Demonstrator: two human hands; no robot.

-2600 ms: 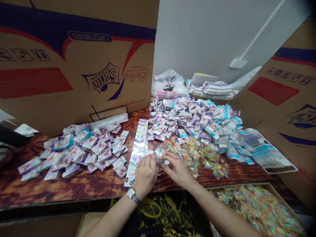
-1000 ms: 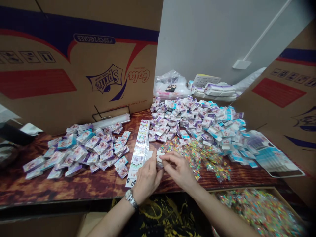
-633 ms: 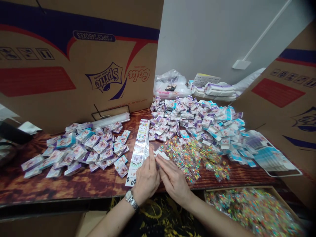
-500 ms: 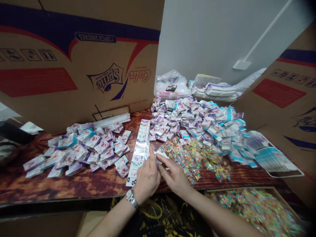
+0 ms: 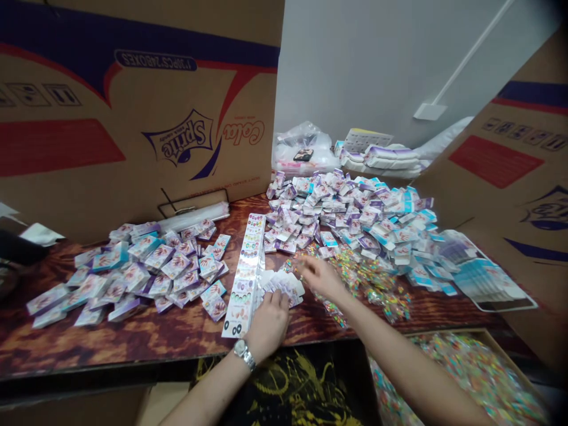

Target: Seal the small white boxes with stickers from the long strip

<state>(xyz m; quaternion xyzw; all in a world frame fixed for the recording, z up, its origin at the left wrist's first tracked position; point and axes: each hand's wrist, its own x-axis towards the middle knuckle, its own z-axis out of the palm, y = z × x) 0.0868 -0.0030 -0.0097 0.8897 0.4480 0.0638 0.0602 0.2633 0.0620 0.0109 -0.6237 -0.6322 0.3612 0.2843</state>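
My left hand, with a watch on its wrist, is closed on the near edge of a fan of small white printed slips. Beside them on the table lies a long sticker strip with rows of coloured nail-like shapes. My right hand is over the left edge of a pile of small clear packets with bright coloured bits. Its fingers are bent together, and whatever is between the tips is too small to make out.
Small printed boxes are heaped at the left, with a larger heap of boxes behind the packets. Big cartons stand on both sides. A box of more packets sits below the table's front edge at right.
My right hand has left my left hand and moved right and away from me to the packets. The fanned slips under my left hand now show. The view has shifted slightly.
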